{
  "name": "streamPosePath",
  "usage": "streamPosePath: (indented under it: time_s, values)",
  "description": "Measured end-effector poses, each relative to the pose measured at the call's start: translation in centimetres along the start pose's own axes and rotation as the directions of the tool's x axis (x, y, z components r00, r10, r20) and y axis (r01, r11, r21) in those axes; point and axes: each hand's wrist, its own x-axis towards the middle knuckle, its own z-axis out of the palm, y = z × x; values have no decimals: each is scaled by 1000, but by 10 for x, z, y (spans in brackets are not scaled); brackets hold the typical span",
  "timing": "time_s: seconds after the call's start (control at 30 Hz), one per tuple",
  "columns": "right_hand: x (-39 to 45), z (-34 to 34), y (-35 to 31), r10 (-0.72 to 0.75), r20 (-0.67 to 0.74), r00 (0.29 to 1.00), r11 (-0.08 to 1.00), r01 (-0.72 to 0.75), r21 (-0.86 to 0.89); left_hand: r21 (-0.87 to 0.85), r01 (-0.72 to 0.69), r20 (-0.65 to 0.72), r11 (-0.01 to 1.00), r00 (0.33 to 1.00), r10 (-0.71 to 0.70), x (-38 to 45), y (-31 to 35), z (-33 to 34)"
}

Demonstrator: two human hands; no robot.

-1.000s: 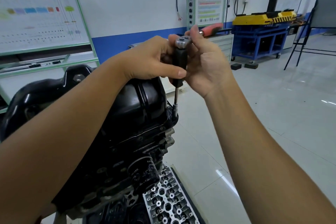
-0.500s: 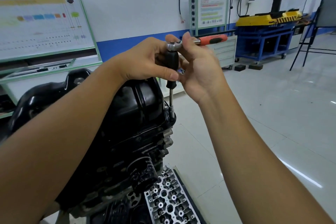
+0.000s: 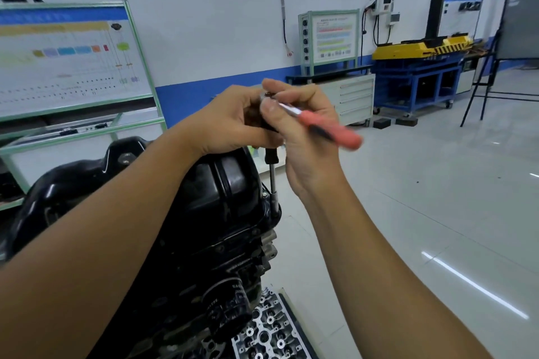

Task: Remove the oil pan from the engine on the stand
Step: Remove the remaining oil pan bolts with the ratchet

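Head view, engine bay of a training workshop. Open room: pale tiled floor [image 3: 437, 213] lies bare to the right of the engine; to the left a green-framed display board [image 3: 67, 61] stands close behind it.

Item 1: oil pan [image 3: 221, 183], glossy black, ribbed, seated on top of the engine [image 3: 186, 265] at left centre, its flange edge facing right.

Item 2: extension bar [image 3: 273, 181], upright, its socket end touching the pan's right flange edge.

Item 3: ratchet [image 3: 326, 125], red-orange handle, blurred, angled out to the right from the top of the bar.

Item 4: left hand [image 3: 230, 122], fingers curled round the black grip at the top of the bar.

Item 5: right hand [image 3: 306, 131], thumb and fingers pinching the ratchet at its head end.

Item 6: oil filter [image 3: 230, 312], black, projecting from the engine's lower side.

Item 7: cylinder head [image 3: 268, 332], silver, lying below the engine.

Item 8: blue cart [image 3: 420, 84] with yellow equipment and a white drawer cabinet [image 3: 355, 96] against the far wall, well apart from the engine.
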Motion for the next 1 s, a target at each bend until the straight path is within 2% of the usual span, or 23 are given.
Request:
streamPosePath:
  time_s: [0.07,0.13,0.2,0.3,0.37,0.43,0.53,0.63,0.73,0.87,1.0]
  values:
    - [-1,3,4,21,2,1000,999,-21,47,4,6,-16,1000,1000,-6,1,0,1]
    - [5,8,1,163,-76,984,966,-143,215,35,11,5,999,1000,-11,1,1,2]
    - [6,11,1,234,-102,967,938,-197,284,31,17,23,999,1000,-18,0,1,0]
    - [-2,6,1,64,-12,998,987,-62,148,6,-3,8,1000,1000,3,-2,1,-1]
    - [-5,3,2,9,75,997,994,-17,105,0,-31,15,1000,999,31,-2,1,1]
    - [-3,3,3,48,70,996,989,-58,135,1,-26,6,1000,1000,26,-2,3,2]
    - [1,5,4,195,-1,981,938,-187,291,18,2,19,1000,1000,-3,-1,2,0]
    - [-3,1,5,91,40,995,976,-97,196,-19,-3,-6,1000,1000,3,-2,3,1]
    - [-5,2,4,23,53,998,999,-25,39,46,-53,9,998,999,53,-2,5,1]
    - [-5,10,8,98,-14,995,981,-94,170,0,6,1,1000,1000,-6,-3,7,2]
    - [-7,22,10,120,-109,987,983,-103,153,-19,-4,-3,1000,1000,4,-3,8,3]
